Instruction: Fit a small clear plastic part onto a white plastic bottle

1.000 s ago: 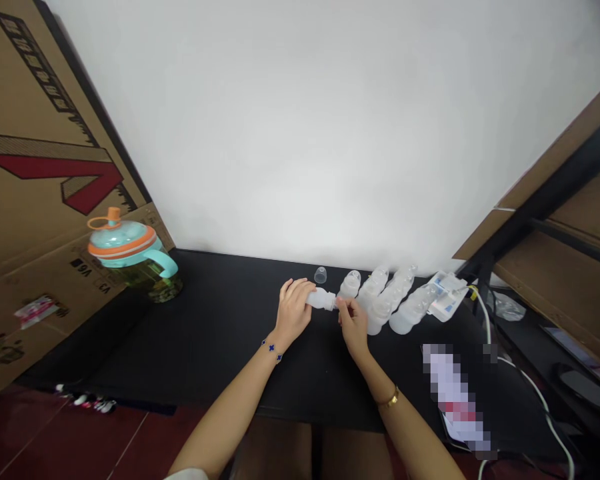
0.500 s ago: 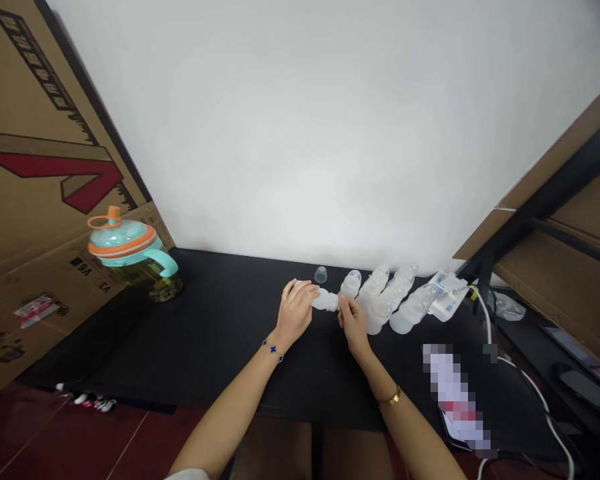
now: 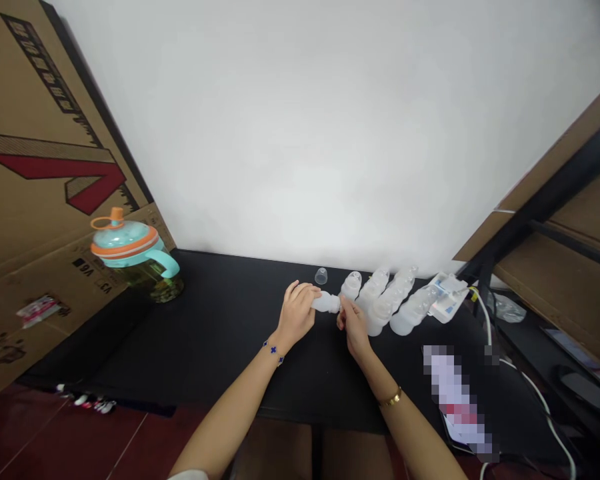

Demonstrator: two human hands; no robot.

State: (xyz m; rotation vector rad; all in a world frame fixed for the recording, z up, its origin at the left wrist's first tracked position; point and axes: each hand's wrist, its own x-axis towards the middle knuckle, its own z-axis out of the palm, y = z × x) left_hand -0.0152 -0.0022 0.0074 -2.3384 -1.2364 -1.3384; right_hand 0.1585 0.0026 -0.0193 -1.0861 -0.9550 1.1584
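My left hand (image 3: 297, 312) is wrapped round a small translucent white bottle (image 3: 326, 303) lying sideways over the black table (image 3: 220, 333). My right hand (image 3: 353, 324) pinches the bottle's neck end, with its fingers closed on it; what sits on the neck is hidden. Just right of my hands lie several more white bottles (image 3: 393, 300) in a row. A small clear cap (image 3: 321, 275) stands on the table behind the held bottle.
A big teal and orange water jug (image 3: 136, 257) stands at the table's left back. A cardboard box (image 3: 40, 193) leans at the left. A white packet (image 3: 447, 293), a white cable (image 3: 535, 393) and a blurred-out item (image 3: 457, 397) lie at the right.
Both hands and the bottle have shifted slightly right and toward the wall. The view has tilted a little. The grip on the bottle is unchanged.
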